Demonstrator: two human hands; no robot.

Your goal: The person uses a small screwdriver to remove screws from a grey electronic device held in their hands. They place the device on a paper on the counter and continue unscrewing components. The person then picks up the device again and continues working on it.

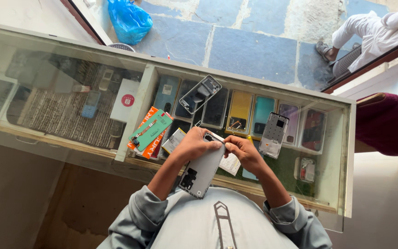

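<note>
— What's being held?
— A pale grey phone frame (pixel 202 168), long and flat, with dark cut-outs at its lower end, tilted over the near edge of the glass worktop (pixel 61 138).
— And the hands?
— The left hand (pixel 196 144) grips its upper end; the right hand (pixel 242 150) pinches at that top corner. Another frame (pixel 274 134) lies just right.
</note>
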